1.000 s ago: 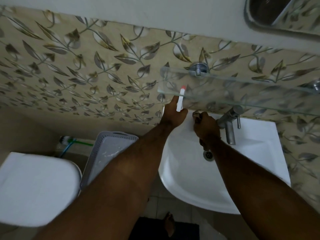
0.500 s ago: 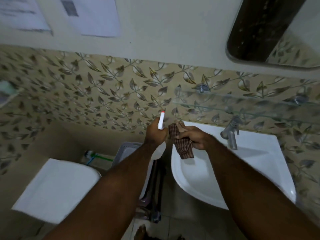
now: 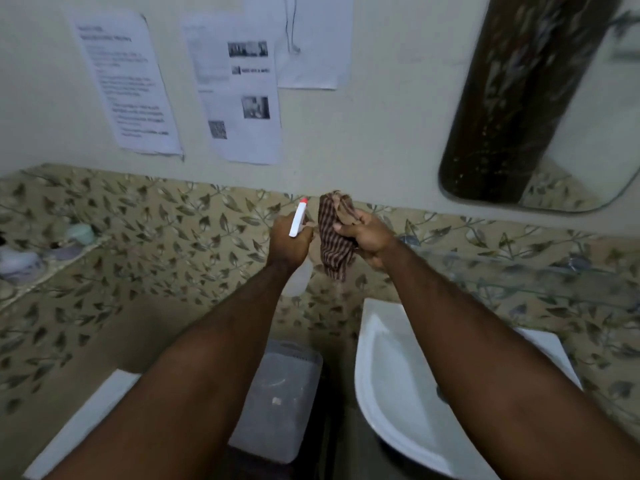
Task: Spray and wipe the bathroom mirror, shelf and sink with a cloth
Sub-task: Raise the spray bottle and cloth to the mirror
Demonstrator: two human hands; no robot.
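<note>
My left hand (image 3: 289, 242) grips a white spray bottle (image 3: 298, 221) with a red nozzle tip, its pale body hanging below the fist. Right beside it, my right hand (image 3: 367, 237) holds a bunched brown checked cloth (image 3: 334, 237) that dangles down. Both hands are raised in front of the leaf-patterned tiles, left of the mirror (image 3: 540, 98). The white sink (image 3: 391, 386) lies below my right forearm. The glass shelf (image 3: 519, 275) runs along the tiles to the right, under the mirror.
Printed sheets (image 3: 239, 88) hang on the cream wall above the tiles. A tiled ledge (image 3: 41, 258) at left carries small toiletries. A grey plastic bin (image 3: 280, 400) stands left of the sink, and a white toilet lid (image 3: 79, 420) sits at lower left.
Both hands have risen from the sink up to tile-top height, and the view has tilted upward. The cloth, low by the tap before, now hangs from my raised right hand.
</note>
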